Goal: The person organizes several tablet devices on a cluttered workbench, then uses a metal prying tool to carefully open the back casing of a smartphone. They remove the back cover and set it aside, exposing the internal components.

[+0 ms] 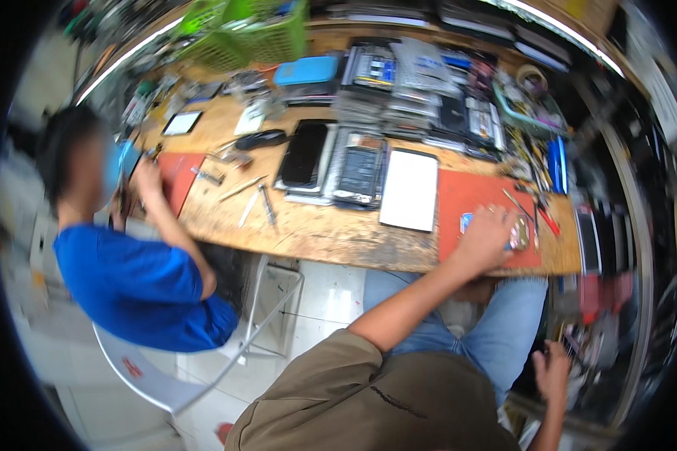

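Observation:
My left hand [490, 234] lies over the red mat [453, 197] on the workbench, its fingers bent over something small. Parts of a bluish, shiny object [520, 233] show beside the fingers, but blur and the hand hide its kind. Low at the right, beside my leg, my right hand [554, 370] hangs with thumb and fingers apart and nothing visible in them. It is nearest to a cluttered low shelf [575, 338]. Left of the mat lies a white-faced tablet [409, 189]. Tweezers [517, 203] and red-handled pliers [549, 218] rest at the mat's right edge.
Beside the white tablet lie an opened device [360, 173] and a black-screened tablet [305, 154]. Stacked device parts [410, 105] and green baskets [259, 37] stand behind. A person in blue [135, 278] works at the left, seated on a chair [150, 379].

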`<action>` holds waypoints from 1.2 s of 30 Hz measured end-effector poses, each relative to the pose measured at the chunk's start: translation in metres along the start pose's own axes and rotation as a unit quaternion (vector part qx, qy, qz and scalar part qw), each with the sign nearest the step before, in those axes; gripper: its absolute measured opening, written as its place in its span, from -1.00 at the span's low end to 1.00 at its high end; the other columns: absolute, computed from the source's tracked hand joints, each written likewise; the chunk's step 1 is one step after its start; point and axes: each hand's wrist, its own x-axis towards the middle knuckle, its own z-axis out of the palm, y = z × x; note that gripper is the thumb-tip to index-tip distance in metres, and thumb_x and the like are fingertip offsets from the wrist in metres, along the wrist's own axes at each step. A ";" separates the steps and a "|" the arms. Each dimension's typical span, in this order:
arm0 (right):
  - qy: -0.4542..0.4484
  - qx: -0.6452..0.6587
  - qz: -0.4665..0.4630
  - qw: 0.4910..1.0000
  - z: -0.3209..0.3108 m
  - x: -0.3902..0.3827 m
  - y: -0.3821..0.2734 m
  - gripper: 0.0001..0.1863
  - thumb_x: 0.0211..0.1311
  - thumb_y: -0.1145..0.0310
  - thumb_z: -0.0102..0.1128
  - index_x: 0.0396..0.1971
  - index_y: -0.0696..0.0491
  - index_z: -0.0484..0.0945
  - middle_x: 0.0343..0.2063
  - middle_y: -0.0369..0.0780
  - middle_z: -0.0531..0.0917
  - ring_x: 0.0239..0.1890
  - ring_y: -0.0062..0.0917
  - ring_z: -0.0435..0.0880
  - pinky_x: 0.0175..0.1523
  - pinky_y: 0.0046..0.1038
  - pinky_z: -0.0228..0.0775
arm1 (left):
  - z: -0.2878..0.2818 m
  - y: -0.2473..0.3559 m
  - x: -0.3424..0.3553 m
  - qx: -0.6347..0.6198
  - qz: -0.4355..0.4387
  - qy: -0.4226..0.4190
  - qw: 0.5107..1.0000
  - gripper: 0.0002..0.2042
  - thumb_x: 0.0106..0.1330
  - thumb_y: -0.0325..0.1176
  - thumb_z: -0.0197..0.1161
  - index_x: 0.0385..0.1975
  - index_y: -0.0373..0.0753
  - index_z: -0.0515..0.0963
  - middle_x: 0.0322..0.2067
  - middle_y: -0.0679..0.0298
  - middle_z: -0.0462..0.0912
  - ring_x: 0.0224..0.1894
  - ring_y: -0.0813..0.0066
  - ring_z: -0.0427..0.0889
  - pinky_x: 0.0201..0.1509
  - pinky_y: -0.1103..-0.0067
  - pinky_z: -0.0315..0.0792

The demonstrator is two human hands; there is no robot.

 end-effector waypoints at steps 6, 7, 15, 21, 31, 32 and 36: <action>-0.014 0.094 0.098 0.991 0.104 0.086 -0.010 0.03 0.33 0.06 0.39 0.58 0.22 0.02 0.42 0.28 0.37 0.46 0.13 0.38 0.55 -0.13 0.17 | -0.012 0.006 -0.004 -0.002 0.023 0.058 0.998 -0.16 -0.03 -0.13 0.62 0.26 -0.37 0.41 -0.11 0.04 0.55 0.01 0.09 0.58 0.11 0.23 0.38; 0.019 0.055 0.094 0.994 0.108 0.099 -0.017 0.05 0.30 0.03 0.41 0.58 0.23 0.02 0.41 0.30 0.37 0.45 0.15 0.39 0.54 -0.12 0.19 | -0.016 0.006 -0.004 -0.032 0.018 0.142 0.989 -0.17 -0.02 -0.15 0.61 0.27 -0.35 0.41 -0.11 0.05 0.54 -0.01 0.09 0.57 0.10 0.22 0.38; 0.007 0.046 0.059 0.997 0.117 0.145 -0.045 0.05 0.25 -0.01 0.44 0.52 0.31 0.11 0.34 0.31 0.44 0.37 0.18 0.47 0.44 -0.08 0.29 | -0.095 -0.032 -0.047 -0.292 -0.173 0.427 0.838 -0.42 0.30 -0.38 0.30 0.30 -0.31 0.28 -0.15 0.14 0.44 -0.10 0.27 0.54 0.08 0.29 0.48; 0.064 0.040 0.071 0.995 0.125 0.147 -0.036 0.04 0.31 -0.08 0.40 0.51 0.34 0.14 0.35 0.29 0.45 0.39 0.19 0.45 0.46 -0.11 0.27 | -0.272 -0.161 -0.166 -0.509 -0.205 0.640 0.538 -0.81 0.42 -0.21 0.24 -0.26 -0.09 0.38 -0.52 0.38 0.38 -0.49 0.52 0.39 -0.32 0.49 0.42; 0.064 0.090 0.060 0.992 0.138 0.150 0.020 0.00 0.37 -0.06 0.35 0.52 0.31 0.12 0.35 0.29 0.46 0.38 0.18 0.47 0.45 -0.11 0.27 | -0.366 -0.212 -0.296 -0.385 -0.359 0.680 0.510 -0.76 0.38 -0.12 0.20 -0.32 -0.04 0.29 -0.61 0.47 0.19 -0.66 0.58 0.24 -0.59 0.57 0.22; 0.065 0.090 0.060 0.992 0.139 0.150 0.021 0.00 0.36 -0.06 0.35 0.52 0.31 0.12 0.35 0.29 0.46 0.37 0.18 0.47 0.44 -0.10 0.28 | -0.367 -0.220 -0.292 -0.387 -0.351 0.679 0.516 -0.75 0.38 -0.11 0.19 -0.33 -0.03 0.27 -0.61 0.46 0.19 -0.65 0.57 0.24 -0.57 0.56 0.24; 0.065 0.072 0.090 0.991 0.137 0.149 0.014 -0.01 0.34 -0.08 0.36 0.54 0.22 0.14 0.33 0.24 0.49 0.34 0.17 0.50 0.41 -0.09 0.31 | -0.371 -0.261 -0.262 -0.420 -0.304 0.732 0.442 -0.74 0.38 -0.11 0.25 -0.31 -0.04 0.31 -0.54 0.42 0.27 -0.57 0.54 0.31 -0.48 0.52 0.33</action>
